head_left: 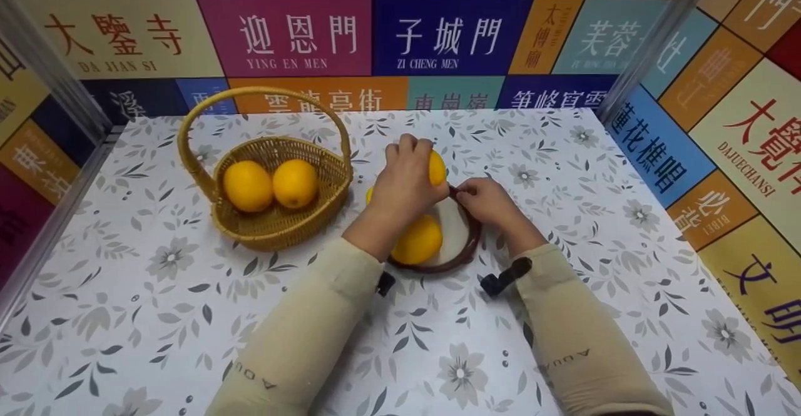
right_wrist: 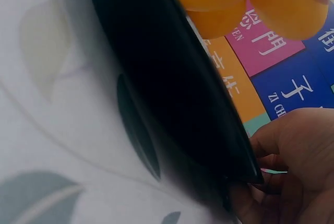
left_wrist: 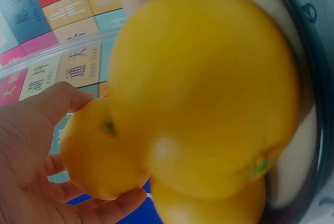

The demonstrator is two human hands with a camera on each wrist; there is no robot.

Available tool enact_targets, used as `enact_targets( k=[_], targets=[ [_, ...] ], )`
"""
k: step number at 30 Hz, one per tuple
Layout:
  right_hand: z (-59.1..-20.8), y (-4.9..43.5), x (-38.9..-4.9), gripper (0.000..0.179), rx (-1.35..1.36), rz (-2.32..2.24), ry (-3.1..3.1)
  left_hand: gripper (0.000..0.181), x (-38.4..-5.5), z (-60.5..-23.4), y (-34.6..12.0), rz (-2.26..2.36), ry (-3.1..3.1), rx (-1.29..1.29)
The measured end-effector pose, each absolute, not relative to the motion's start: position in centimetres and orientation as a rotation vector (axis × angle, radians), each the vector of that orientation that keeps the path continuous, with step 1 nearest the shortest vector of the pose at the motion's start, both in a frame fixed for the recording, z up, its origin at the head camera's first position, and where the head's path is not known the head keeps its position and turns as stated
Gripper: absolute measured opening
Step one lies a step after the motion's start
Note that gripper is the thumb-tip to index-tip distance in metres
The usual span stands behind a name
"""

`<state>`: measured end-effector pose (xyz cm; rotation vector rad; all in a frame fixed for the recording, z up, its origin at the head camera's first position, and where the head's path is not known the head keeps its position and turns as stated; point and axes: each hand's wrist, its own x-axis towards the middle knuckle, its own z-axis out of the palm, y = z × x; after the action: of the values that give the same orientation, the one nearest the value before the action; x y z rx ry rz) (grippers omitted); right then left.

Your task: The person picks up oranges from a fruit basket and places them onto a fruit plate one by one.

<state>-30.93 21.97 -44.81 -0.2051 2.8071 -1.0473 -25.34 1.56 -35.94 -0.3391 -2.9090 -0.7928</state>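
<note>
My left hand grips an orange above the far part of a round plate with a white inside and dark brown rim. In the left wrist view, its thumb and fingers curl round that orange. A second orange sits at the near side of the plate, under my left wrist. Another orange shows beside it, mostly hidden by my arm in the head view. My right hand pinches the plate's right rim; the right wrist view shows the dark underside tilted above the cloth.
Left of the plate stands a wicker basket with a tall arched handle, holding two oranges. A white tablecloth with grey leaves and flowers covers the table. Colourful panels with lettering rise behind and at both sides.
</note>
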Motion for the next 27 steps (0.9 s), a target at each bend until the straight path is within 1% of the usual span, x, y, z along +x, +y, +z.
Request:
enact_targets(
  k=[10, 15, 27],
  targets=[
    [-44.8, 22.1, -31.0, 0.030, -0.271, -1.039, 2.811, 0.068, -27.0, -36.4, 3.5, -0.691, -3.039, -0.425],
    [-44.8, 22.1, -31.1, 0.030, -0.251, -1.033, 2.799, 0.068, -27.6, -36.5, 4.2, -0.578, -3.099, -0.446],
    [-45.0, 22.2, -31.2, 0.028, -0.323, -1.053, 2.825, 0.068, -28.1, -37.3, 5.4, -0.409, -3.156, -0.538]
  ],
)
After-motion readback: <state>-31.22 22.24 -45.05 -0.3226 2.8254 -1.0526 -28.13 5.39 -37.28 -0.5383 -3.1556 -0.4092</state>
